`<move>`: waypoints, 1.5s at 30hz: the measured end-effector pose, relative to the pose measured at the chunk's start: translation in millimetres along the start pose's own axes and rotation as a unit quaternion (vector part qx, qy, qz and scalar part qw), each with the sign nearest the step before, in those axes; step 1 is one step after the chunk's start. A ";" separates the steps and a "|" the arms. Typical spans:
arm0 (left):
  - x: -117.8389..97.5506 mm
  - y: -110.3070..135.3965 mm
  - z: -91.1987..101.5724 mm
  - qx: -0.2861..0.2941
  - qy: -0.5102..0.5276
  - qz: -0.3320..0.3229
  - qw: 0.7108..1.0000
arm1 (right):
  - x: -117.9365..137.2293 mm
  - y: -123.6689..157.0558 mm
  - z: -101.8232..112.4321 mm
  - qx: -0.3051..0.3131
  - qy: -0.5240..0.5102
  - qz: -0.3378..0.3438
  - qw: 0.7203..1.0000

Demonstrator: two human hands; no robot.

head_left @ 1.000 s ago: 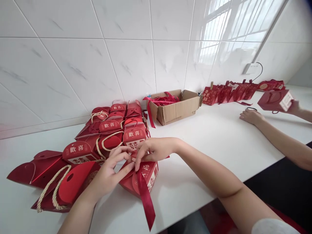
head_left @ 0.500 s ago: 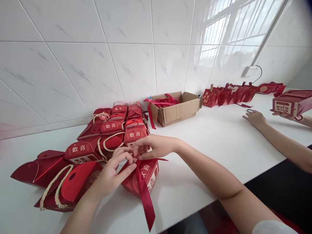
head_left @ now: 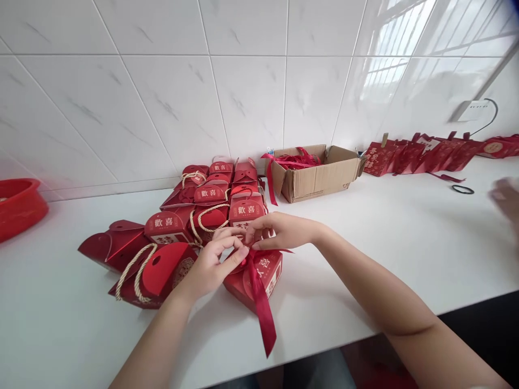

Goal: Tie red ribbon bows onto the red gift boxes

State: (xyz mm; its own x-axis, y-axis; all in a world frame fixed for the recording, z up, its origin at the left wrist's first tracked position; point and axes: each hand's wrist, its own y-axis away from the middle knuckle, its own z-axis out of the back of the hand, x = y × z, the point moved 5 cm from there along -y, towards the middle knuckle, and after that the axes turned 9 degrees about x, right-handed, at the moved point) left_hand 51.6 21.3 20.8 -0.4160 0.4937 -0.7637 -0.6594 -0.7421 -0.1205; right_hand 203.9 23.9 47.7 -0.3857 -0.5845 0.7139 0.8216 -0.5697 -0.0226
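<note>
A red gift box [head_left: 242, 287] with printed characters sits near the table's front edge. A dark red ribbon [head_left: 263, 308] is looped at its top; one tail hangs down the front and a short end sticks out to the right. My left hand [head_left: 217, 266] pinches at the ribbon's knot from the left, thumb and fingers close together. From above and the right, my right hand [head_left: 279, 231] has its fingertips closed on the ribbon at the same spot. My fingers partly hide the knot itself.
Several finished-looking red boxes [head_left: 164, 221] stand in rows at left, some with rope handles. A cardboard carton [head_left: 320, 181] holds ribbons by the wall. Red bags [head_left: 379, 158], a black ring [head_left: 463, 189] and a co-worker's blurred hand [head_left: 506, 197] are at right; a red basin [head_left: 20, 208] at far left.
The view has turned left, bringing the red basin in. The co-worker's hand has left the black ring, and their box is out of view. My hands stay at the knot.
</note>
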 end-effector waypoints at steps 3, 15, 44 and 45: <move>-0.3 0.5 0.1 -0.009 0.008 0.002 1.000 | -0.1 -1.0 0.1 0.000 -0.005 -0.008 1.000; 2.3 0.0 -2.5 0.016 0.007 0.023 1.000 | -6.2 3.0 0.6 0.021 0.003 -0.094 0.995; 2.8 4.4 -6.9 0.026 0.064 0.003 0.998 | -7.1 0.2 -8.6 0.070 -0.141 -0.052 0.986; 2.9 4.7 -7.4 0.025 0.066 0.002 0.997 | -8.0 -0.1 -9.6 0.076 -0.151 -0.052 0.984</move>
State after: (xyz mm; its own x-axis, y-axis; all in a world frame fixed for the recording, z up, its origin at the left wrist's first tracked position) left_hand 51.9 15.8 13.4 -0.3342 0.4245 -0.8415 -0.6897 -0.7186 -0.0887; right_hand 202.9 23.1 35.3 -0.3477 -0.3162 0.8827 0.8462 -0.5113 0.1502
